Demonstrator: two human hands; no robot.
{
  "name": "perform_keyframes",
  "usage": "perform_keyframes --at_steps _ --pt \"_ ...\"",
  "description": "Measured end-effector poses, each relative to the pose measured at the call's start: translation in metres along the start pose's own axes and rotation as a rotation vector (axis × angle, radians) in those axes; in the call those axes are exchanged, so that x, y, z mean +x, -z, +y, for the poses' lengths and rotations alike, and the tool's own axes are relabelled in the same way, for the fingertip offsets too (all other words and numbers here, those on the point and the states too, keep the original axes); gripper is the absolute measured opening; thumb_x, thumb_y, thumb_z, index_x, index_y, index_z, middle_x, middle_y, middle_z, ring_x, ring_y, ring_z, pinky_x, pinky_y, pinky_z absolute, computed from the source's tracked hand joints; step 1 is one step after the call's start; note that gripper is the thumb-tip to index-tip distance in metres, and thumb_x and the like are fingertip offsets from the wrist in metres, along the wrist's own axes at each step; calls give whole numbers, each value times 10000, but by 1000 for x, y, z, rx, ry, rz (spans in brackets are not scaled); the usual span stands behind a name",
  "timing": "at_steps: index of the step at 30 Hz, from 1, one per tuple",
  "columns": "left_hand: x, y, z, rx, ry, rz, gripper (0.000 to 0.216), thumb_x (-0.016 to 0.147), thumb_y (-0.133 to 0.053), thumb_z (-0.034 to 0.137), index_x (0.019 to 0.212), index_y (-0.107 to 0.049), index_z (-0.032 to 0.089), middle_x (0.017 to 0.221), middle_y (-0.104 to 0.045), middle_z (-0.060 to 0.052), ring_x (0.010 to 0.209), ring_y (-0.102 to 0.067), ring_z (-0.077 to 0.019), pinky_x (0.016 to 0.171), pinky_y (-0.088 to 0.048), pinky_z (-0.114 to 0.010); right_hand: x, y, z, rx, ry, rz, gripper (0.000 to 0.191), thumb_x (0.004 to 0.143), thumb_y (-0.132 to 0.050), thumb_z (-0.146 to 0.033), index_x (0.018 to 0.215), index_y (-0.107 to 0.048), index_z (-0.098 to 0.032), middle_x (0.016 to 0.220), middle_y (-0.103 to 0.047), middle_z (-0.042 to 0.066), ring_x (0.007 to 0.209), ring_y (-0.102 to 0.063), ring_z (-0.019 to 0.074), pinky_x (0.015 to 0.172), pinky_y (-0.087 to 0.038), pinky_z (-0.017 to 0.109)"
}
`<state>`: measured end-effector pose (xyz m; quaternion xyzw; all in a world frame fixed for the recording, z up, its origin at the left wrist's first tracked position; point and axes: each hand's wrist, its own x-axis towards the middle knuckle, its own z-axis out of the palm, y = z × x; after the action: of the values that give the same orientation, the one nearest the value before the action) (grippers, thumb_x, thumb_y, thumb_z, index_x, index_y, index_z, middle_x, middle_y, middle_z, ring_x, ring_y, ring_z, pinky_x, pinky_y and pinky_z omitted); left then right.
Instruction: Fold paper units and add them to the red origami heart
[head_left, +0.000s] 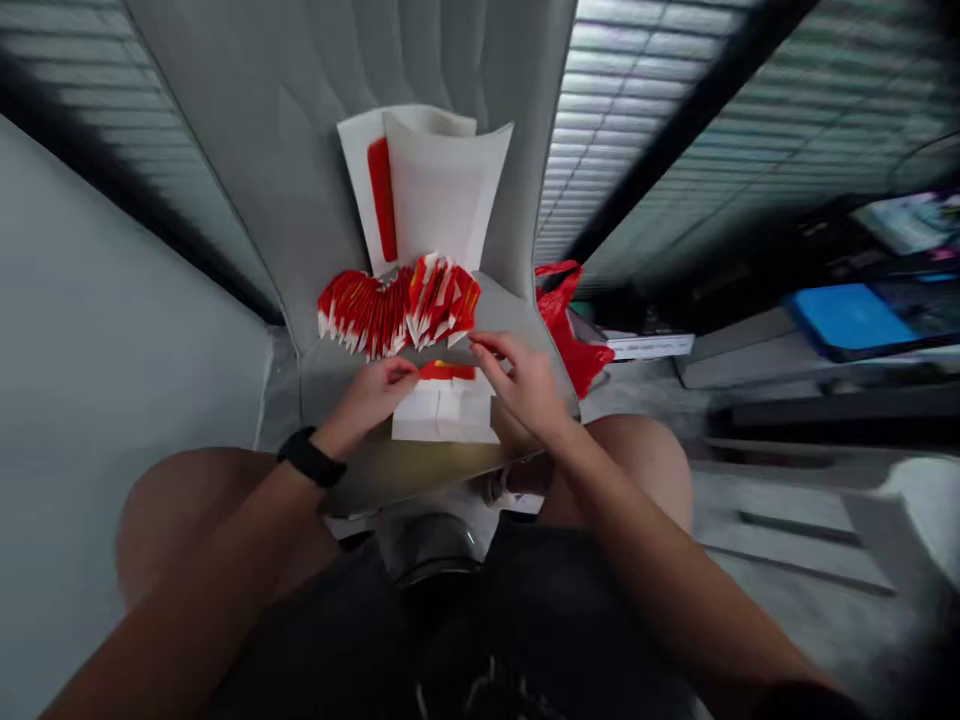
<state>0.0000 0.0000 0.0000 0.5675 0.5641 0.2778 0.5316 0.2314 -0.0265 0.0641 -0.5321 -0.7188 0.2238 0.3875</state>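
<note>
My left hand [382,387], with a black band on its wrist, pinches the left end of a small red paper piece with a yellow mark [448,371]. Thumb and fingertips of my right hand [519,378] come together just above that piece's right end; what they hold, if anything, is too small to make out. Below the red piece lies a folded white paper sheet [444,415] near the seat's front edge. Just beyond my hands, a fanned row of red-and-white folded paper packets [367,310] stands across the grey chair seat [501,290].
Curled white sheets [448,185], one with a red strip, lean on the grey chair back [315,60]. A red plastic bag [574,335] is right of the chair. Farther right is a shelf with a blue flat object [855,317]. A pale wall [112,330] is at left.
</note>
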Motion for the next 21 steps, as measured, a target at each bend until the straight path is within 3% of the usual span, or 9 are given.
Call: perform_keyframes --at_steps 3,6,10,13,17,21 --pt "-30 -11 3 -64 107 192 154 807 -613 306 890 -650 182 797 -676 -10 707 -618 -159 613 -466 -248 -44 7 -19 -19 -100 -17 249 1000 -542 -350 1059 -728 -196 974 -767 54 805 -688 168 671 -518 250" --pt "-57 -23 3 -229 234 274 115 833 -588 274 915 -597 195 835 -682 -15 717 -649 -163 623 -522 -265 -93 -4 -28 -35 -200 -74 219 993 -550 -326 1006 -734 -209 883 -758 38 714 -673 167 656 -524 268" --pt "-80 -33 -5 -350 300 276 88 851 -585 260 912 -561 202 891 -706 -24 773 -687 -162 679 -578 -285 -137 -35 -23 -94 -120 -52 229 981 -544 -236 1133 -712 -199 1070 -735 93 979 -686 227 881 -555 355" --pt "-88 -32 -13 -206 228 263 103 843 -593 268 915 -592 196 881 -719 -34 775 -692 -168 686 -570 -280 -138 -51 -16 -202 18 -67 303 990 -522 -207 1249 -680 -202 1234 -686 119 1129 -632 255 990 -515 411" --pt "-89 -22 -25 110 57 269 111 792 -651 268 872 -634 193 816 -713 -26 756 -684 -176 696 -537 -274 -124 -60 -14 -393 150 -144 306 998 -527 -224 1257 -688 -196 1270 -668 132 1129 -601 285 944 -497 441" --pt "-89 -16 -31 134 70 175 118 843 -616 298 890 -632 191 774 -717 -30 687 -681 -171 638 -507 -267 -122 -74 -10 -488 246 -223 288 1001 -546 -277 1230 -698 -194 1302 -649 144 1181 -565 296 950 -470 444"
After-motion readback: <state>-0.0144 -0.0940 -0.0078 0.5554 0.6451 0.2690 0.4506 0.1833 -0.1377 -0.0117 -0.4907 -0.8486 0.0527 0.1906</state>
